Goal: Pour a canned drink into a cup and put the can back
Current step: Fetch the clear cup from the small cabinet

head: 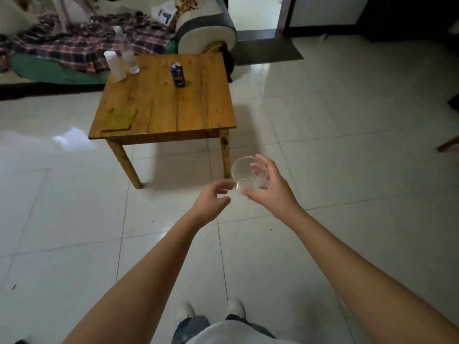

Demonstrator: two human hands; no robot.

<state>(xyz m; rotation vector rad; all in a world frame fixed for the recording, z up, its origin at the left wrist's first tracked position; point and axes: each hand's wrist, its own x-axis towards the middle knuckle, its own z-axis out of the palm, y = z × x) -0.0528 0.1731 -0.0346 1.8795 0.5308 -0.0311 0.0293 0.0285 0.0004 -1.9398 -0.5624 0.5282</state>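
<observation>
Two bare forearms are reaching forward from the bottom edge, above a pair of pale shoes (211, 310) and dark trouser cuffs that are partly cut off by the frame. Out in front, the right hand (269, 188) is gripping a clear, round plastic cup (249, 175), fingers curled round its far wall and thumb under its base; the cup is tilting so its mouth is facing the camera. Its inside is looking empty, though the transparent wall is making that hard to judge. Beside it, the left hand (213, 198) is hanging loosely curled and holding nothing, its fingertips just beside the cup's base; whether they are touching it is unclear.

Well apart from both hands, a dark blue drink can (178, 75) is standing upright on the square wooden desk (173, 112), near the far middle. At the desk's far left corner a white cylindrical bottle (114, 66) and a clear plastic bottle (128, 52) are standing close together, the clear one blurred. Near the front left corner a flat yellowish mat (121, 119) is lying. Behind the desk, a plaid blanket (82, 43) is covering a sofa.
</observation>
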